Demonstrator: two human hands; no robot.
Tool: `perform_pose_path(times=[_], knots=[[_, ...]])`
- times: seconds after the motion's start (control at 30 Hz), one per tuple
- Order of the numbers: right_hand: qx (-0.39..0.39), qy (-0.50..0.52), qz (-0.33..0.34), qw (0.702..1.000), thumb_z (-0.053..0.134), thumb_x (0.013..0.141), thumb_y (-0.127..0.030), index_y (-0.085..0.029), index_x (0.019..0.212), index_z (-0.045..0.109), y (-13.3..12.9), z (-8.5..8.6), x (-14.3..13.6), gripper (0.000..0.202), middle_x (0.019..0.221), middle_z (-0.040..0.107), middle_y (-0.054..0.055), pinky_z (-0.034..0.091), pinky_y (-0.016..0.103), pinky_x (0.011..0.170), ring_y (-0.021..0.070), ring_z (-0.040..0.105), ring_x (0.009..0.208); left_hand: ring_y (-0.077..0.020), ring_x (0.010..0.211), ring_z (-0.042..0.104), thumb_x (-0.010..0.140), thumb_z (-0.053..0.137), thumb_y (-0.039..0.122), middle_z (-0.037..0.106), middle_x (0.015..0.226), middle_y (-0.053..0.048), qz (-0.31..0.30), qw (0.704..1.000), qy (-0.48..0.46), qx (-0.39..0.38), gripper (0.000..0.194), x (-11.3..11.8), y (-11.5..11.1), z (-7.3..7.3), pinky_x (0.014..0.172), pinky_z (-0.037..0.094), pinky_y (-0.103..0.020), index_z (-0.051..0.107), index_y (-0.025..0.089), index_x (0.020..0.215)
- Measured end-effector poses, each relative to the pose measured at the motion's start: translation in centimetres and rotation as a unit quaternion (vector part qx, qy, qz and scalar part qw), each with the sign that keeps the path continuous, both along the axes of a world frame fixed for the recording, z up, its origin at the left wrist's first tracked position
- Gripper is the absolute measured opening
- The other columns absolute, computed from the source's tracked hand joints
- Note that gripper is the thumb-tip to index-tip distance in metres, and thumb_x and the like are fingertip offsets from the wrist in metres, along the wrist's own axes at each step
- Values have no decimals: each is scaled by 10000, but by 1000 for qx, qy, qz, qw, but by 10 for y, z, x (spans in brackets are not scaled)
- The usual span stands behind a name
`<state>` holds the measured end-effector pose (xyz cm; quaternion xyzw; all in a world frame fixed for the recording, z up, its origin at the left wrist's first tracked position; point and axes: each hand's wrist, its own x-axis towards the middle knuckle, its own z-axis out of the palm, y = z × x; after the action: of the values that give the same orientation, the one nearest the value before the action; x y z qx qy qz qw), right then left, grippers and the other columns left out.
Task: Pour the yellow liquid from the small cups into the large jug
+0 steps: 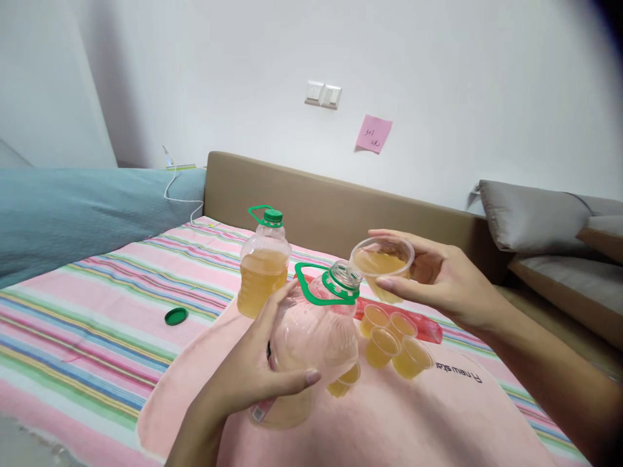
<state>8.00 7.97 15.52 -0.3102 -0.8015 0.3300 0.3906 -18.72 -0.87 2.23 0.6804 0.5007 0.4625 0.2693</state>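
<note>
My left hand (263, 357) is wrapped round a large clear bottle (316, 331) with a green ring handle and an open mouth; a little pale liquid shows near its bottom. The bottle leans slightly to the right. Between thumb and fingers, my right hand (428, 269) grips a clear plastic cup (382, 263) of yellow liquid, held right beside the bottle's mouth. Below it, several filled cups (383, 347) stand on a pink mat (438, 421). A second bottle (263, 272), capped in green and partly filled with yellow liquid, stands behind on the left.
A green cap (176, 316) lies on the striped cloth (121, 285) at left. Behind the cups is a red plastic wrapper (428, 327). A brown headboard (316, 194) runs along the wall, with grey cushions (535, 217) at right and a white cable (180, 199) at back left.
</note>
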Motion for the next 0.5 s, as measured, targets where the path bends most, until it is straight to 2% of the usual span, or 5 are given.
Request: perform_pose_path(times=[0.2,0.5], knots=[[24,-23,11,999,905,760,-387,-267,1362,676,3,4,1,655,1344,733,86,490,531,1149,342,658,1275,-436,1548,341,724,851,583,396,1669,-109,2,1000,3,-5,1174,0,-1,1,1246,332,-632,183,329,1656],[40,-44,14,998,919,745,-368,-272,1377,667,5,7,2,688,1344,736,80,498,512,1149,335,667,1272,-426,1565,310,734,848,588,352,1691,-123,-7,1000,-12,4,1180,0,1,-1,1259,316,-618,170,317,1661]])
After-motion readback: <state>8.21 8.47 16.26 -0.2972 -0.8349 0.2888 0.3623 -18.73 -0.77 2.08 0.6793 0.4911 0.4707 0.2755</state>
